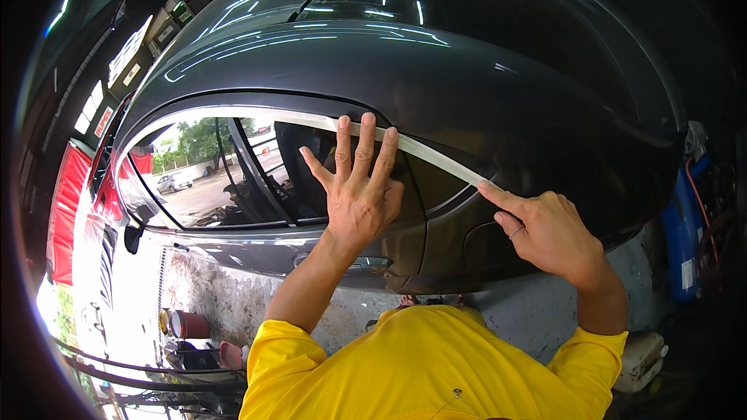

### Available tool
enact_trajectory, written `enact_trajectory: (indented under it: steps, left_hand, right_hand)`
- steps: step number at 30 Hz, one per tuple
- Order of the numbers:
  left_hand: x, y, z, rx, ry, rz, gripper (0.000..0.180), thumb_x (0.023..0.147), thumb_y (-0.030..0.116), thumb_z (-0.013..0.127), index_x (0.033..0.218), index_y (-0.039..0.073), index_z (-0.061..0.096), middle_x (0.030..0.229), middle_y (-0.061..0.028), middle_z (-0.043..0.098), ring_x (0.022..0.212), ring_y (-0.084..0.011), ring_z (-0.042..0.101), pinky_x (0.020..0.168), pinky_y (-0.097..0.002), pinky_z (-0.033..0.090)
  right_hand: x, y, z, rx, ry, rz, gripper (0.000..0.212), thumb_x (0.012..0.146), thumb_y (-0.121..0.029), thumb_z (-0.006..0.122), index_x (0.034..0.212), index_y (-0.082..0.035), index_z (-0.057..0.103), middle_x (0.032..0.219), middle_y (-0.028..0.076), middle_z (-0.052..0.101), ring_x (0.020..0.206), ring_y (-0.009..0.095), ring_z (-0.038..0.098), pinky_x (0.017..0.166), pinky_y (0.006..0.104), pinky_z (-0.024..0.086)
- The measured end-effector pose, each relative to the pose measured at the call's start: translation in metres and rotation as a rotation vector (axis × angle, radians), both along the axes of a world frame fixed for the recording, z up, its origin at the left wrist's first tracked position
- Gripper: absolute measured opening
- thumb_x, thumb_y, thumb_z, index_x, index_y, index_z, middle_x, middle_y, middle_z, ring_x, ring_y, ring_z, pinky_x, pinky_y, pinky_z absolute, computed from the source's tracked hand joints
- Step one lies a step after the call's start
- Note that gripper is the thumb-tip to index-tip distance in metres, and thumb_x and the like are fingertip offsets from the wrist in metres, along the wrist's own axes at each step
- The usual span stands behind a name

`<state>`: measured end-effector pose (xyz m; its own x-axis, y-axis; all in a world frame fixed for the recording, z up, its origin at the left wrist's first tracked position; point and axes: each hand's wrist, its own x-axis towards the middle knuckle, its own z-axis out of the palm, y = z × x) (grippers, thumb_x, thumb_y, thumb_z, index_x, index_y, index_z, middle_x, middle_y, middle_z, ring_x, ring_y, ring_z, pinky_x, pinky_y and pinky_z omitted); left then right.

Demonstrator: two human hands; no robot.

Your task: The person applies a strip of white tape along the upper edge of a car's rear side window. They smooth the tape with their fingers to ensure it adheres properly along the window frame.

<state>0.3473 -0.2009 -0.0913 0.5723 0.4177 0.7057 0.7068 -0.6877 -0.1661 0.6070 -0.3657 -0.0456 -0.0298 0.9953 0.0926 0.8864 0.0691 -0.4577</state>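
Note:
A pale strip of tape [443,160] runs along the upper edge of the side window [226,163] of a dark grey car [288,54] and slopes down at its rear corner. My left hand [362,187] has its fingers spread, with the fingertips on the strip and the window's top edge. At the strip's lower right end, my right hand [552,233] touches it with the stretched index fingertip. Its thumb side stands apart, with a ring showing; the other fingers are curled and partly hidden. I see nothing held in either hand.
The car's door handle [366,262] is below my left hand, and its side mirror [133,238] is far left. A dark red bucket [189,325] stands on the concrete floor at left. On the right are a blue tank [683,233] and a pale plastic can [640,362].

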Motion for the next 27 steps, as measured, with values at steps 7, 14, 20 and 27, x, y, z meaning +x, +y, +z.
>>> enact_trajectory:
  steps: [7, 14, 20, 27]
  left_hand:
    - [0.0, -0.003, -0.006, 0.017, -0.001, 0.035, 0.09, 0.071, 0.009, 0.066, 0.159, 0.02, 0.051, 0.172, -0.0127, 0.035, 0.161, -0.0407, 0.023, 0.119, -0.0779, -0.002]
    - [0.001, -0.009, -0.004, 0.002, 0.025, 0.052, 0.085, 0.075, 0.012, 0.069, 0.158, 0.023, 0.052, 0.173, -0.0106, 0.034, 0.161, -0.0424, 0.022, 0.116, -0.0823, 0.004]
    - [0.004, -0.014, -0.005, -0.028, 0.029, 0.069, 0.086, 0.076, 0.012, 0.07, 0.159, 0.023, 0.05, 0.173, -0.0094, 0.033, 0.161, -0.0428, 0.021, 0.113, -0.085, 0.005]
    - [0.01, -0.017, -0.007, -0.014, 0.068, 0.054, 0.082, 0.079, 0.015, 0.067, 0.158, 0.01, 0.049, 0.174, -0.0082, 0.032, 0.162, -0.0401, 0.019, 0.113, -0.0845, -0.004]
  right_hand:
    - [0.0, 0.005, 0.007, -0.042, -0.024, -0.005, 0.05, 0.102, -0.02, 0.066, 0.151, -0.025, 0.06, 0.066, 0.018, 0.067, 0.064, 0.04, 0.07, 0.071, 0.0485, 0.06]
    - [0.003, 0.005, 0.007, 0.007, -0.009, 0.017, 0.051, 0.099, -0.017, 0.07, 0.149, -0.023, 0.062, 0.066, 0.02, 0.065, 0.058, 0.039, 0.065, 0.067, 0.0449, 0.057]
    - [0.005, 0.006, 0.008, 0.009, 0.007, 0.012, 0.051, 0.098, -0.015, 0.071, 0.148, -0.021, 0.063, 0.066, 0.02, 0.064, 0.054, 0.037, 0.062, 0.064, 0.0424, 0.054]
    - [0.008, 0.008, 0.012, -0.034, 0.007, 0.012, 0.048, 0.1, -0.021, 0.067, 0.148, -0.025, 0.062, 0.064, 0.019, 0.065, 0.062, 0.04, 0.068, 0.071, 0.0483, 0.058]
